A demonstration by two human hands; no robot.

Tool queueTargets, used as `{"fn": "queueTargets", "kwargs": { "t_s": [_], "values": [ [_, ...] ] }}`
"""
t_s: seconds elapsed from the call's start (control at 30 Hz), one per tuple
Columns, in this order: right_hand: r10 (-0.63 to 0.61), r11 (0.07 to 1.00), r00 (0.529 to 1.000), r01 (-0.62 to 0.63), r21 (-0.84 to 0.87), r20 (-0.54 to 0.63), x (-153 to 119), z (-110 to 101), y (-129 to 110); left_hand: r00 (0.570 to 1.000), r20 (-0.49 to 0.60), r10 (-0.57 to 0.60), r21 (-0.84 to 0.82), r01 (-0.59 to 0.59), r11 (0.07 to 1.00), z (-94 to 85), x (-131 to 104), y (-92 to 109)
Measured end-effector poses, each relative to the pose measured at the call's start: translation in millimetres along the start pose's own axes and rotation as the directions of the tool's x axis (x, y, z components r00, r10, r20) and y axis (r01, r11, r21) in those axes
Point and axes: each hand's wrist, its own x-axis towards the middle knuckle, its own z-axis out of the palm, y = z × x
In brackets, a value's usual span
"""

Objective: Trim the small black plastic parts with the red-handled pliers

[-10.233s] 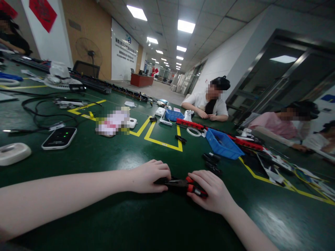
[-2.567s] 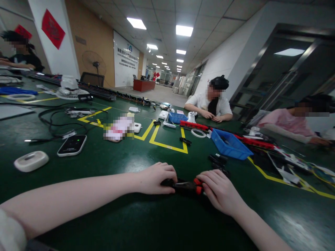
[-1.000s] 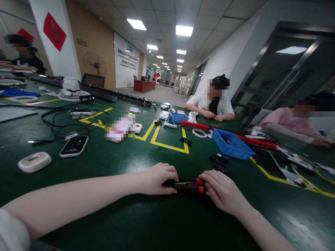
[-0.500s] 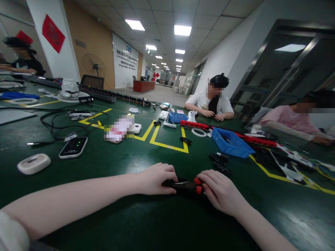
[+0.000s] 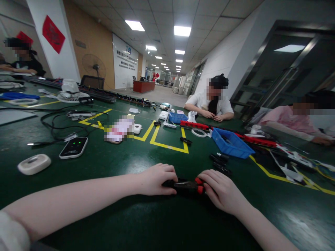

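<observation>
My right hand is closed around the red handles of a pair of pliers, whose dark jaws point left. My left hand pinches a small black part between thumb and fingers, right at the tips of the jaws. How far the jaws enclose the part cannot be made out. Both hands are low over the green table. Several black parts lie just beyond my right hand, and another black piece rests farther off by the yellow tape.
A blue bin stands at the right behind the black parts. A phone, a black-faced device, a white round-cornered object and cables lie at the left. People sit across the table and at both sides.
The pliers have shifted very slightly right and their jaws show more clearly. My right hand has moved slightly right with them; my left hand is almost unmoved.
</observation>
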Motion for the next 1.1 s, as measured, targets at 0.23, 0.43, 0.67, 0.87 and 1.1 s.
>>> {"fn": "queueTargets", "kwargs": {
  "t_s": [0.23, 0.43, 0.67, 0.87, 1.1],
  "values": [
    [-0.046, 0.997, 0.998, 0.043, -0.064, -0.04, 1.0, 0.1, -4.2, 1.0, -0.011, 0.013, 0.008, -0.013, 1.0, 1.0, 0.5, -1.1],
    [-0.028, 0.998, 0.999, 0.026, -0.05, -0.04, 1.5, 0.8, -6.3, 1.0, -0.011, 0.009, 0.011, -0.009, 1.0, 0.9, 0.6, -1.0],
    [-0.012, 0.999, 0.999, 0.011, -0.033, -0.03, 1.3, -1.5, -4.4, 1.0, -0.007, 0.011, -0.004, -0.011, 1.0, 0.4, 0.5, -0.7],
    [-0.011, 1.0, 0.999, 0.011, -0.027, -0.03, 0.2, -1.8, -1.1, 1.0, -0.003, 0.012, 0.004, -0.012, 1.0, 0.3, 0.3, -0.5],
    [-0.019, 1.0, 0.999, 0.018, -0.022, -0.031, 0.1, 0.0, -1.6, 1.0, -0.005, 0.02, 0.014, -0.02, 1.0, 0.5, 0.0, -0.7]
  ]
}}
